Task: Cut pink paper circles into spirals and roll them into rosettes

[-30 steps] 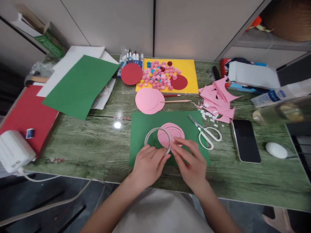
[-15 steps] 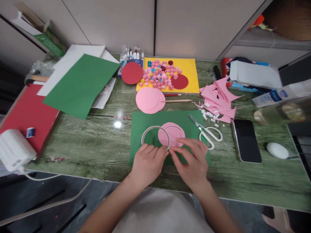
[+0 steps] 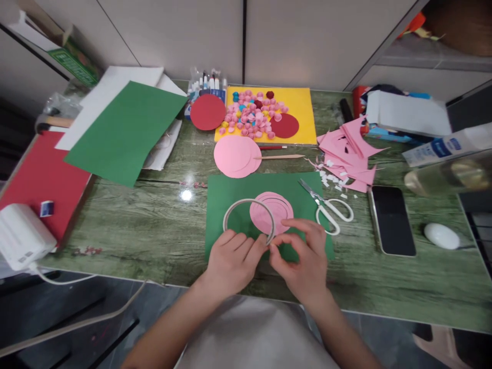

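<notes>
My left hand (image 3: pixel 232 261) holds a thin white tape roll (image 3: pixel 246 205) by its near edge, over a green paper sheet (image 3: pixel 303 187). My right hand (image 3: pixel 303 256) pinches at the same near rim of the roll, thumb and forefinger pressed together on it. Just behind the roll, a stack of pink paper circles (image 3: pixel 275 210) lies on the green sheet. White-handled scissors (image 3: pixel 329 209) rest at the sheet's right edge, close to my right hand.
Farther back lie larger pink circles (image 3: pixel 235 156), a yellow sheet (image 3: pixel 303 110) covered with small paper rosettes (image 3: pixel 251 118), red circles (image 3: pixel 207 111), pink scraps (image 3: pixel 348 151) and markers. A phone (image 3: pixel 392 219) and mouse (image 3: pixel 441 236) sit right. Green (image 3: pixel 123 130) and red (image 3: pixel 38 179) sheets lie left.
My right hand's fingers have curled in from lying over the pink circles to pinching the roll's near rim. The roll has shifted slightly left.
</notes>
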`<state>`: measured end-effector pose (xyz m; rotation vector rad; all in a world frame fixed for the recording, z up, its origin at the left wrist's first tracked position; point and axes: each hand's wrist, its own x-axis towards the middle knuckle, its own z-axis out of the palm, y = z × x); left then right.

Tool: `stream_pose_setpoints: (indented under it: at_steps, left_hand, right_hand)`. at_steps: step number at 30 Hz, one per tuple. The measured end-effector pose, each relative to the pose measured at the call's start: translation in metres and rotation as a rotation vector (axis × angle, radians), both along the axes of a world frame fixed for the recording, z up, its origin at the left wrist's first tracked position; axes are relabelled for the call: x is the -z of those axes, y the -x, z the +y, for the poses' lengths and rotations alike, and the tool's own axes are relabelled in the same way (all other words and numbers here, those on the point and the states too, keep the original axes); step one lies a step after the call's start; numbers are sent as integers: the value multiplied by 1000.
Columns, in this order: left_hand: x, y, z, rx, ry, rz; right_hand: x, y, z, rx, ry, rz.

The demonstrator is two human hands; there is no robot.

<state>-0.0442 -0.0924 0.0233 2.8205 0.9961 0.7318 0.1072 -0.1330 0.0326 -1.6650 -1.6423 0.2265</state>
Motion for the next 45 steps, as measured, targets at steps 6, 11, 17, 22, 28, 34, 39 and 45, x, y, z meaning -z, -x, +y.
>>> stream_pose_setpoints:
  at_steps: [6, 11, 17, 22, 28, 34, 39, 45]
  left_hand:
    - [-4, -1, -11, 45, 31, -59]
    - [-2, 4, -10, -15, 101, -68]
    - [22, 47, 36, -431, 73, 147]
    - [33, 70, 63, -773, 164, 324]
    - [4, 29, 30, -546, 589, -113]
    - [6, -20, -8, -109, 1851, -753]
    - [22, -22, -8, -315, 2128, -1058]
    - [17, -19, 5, -375, 1972, -991]
  right_hand:
    - [10, -8, 2, 141, -4, -27]
    - [25, -45, 3, 258, 130, 401]
    - [37, -57, -8, 123, 290, 1111]
    - [37, -47, -17, 23, 331, 1277]
    - [31, -27, -36, -95, 337, 1109]
    - [29, -17, -46, -277, 458, 659]
    - [33, -20, -42, -326, 414, 402]
    - [37, -28, -33, -212, 303, 236]
